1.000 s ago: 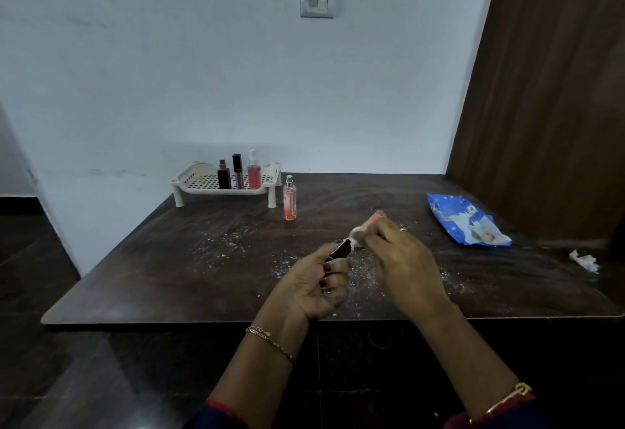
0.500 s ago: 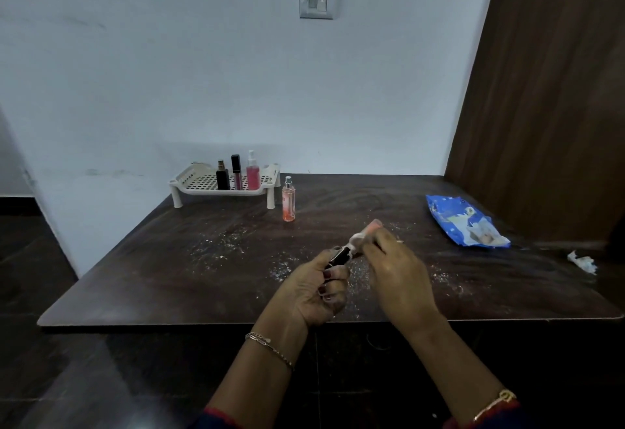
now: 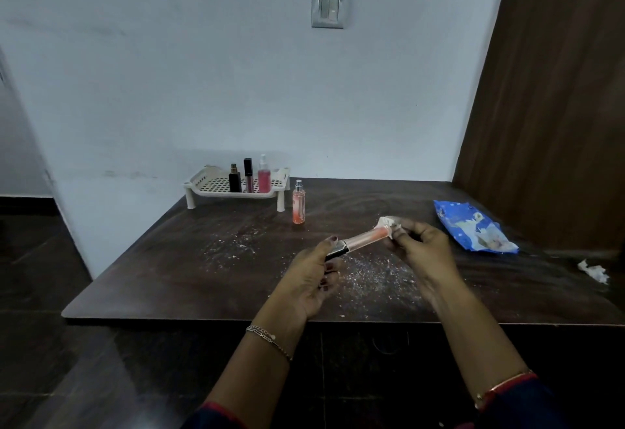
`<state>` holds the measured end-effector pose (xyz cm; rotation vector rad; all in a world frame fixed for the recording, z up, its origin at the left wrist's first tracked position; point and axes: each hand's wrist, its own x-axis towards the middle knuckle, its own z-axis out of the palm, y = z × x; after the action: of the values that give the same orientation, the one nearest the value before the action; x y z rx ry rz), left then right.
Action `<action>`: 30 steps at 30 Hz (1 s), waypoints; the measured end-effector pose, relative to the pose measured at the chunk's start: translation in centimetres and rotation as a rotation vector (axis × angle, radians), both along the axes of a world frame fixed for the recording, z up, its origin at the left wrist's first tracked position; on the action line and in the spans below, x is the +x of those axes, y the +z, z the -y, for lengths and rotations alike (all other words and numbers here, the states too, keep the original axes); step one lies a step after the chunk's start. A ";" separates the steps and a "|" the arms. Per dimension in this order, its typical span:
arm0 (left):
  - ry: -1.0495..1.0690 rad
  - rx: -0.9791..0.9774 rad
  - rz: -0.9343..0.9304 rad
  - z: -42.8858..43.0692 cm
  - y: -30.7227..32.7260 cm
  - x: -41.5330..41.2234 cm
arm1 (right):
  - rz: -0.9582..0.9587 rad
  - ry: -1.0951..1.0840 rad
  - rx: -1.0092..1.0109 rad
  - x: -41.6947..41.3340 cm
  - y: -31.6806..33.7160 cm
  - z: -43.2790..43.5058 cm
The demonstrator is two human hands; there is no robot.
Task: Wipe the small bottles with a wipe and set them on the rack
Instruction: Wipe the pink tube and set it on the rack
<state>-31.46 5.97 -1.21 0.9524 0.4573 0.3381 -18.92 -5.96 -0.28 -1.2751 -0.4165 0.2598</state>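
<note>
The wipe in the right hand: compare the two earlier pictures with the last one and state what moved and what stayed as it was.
The right hand has slid the wipe along the orange tube from near the black cap out to its far end, baring the tube's body. The left hand still grips the cap end. Unchanged: three bottles on the rack, the orange spray bottle on the table beside it, the blue wipes packet.

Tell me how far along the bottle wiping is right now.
Three small bottles already stand on the white rack. One is in hand: the left hand holds a slim orange tube by its black cap while the right hand presses a wipe around its far end. Left: the peach spray bottle standing on the table beside the rack.
</note>
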 end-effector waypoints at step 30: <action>0.546 0.679 -0.021 -12.1 3.6 -5.5 | 0.057 0.001 -0.184 -4.2 1.2 -15.1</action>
<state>-36.96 18.11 2.42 1.4830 0.6372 1.0224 -23.15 9.10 0.92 -1.4649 -0.4504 0.2679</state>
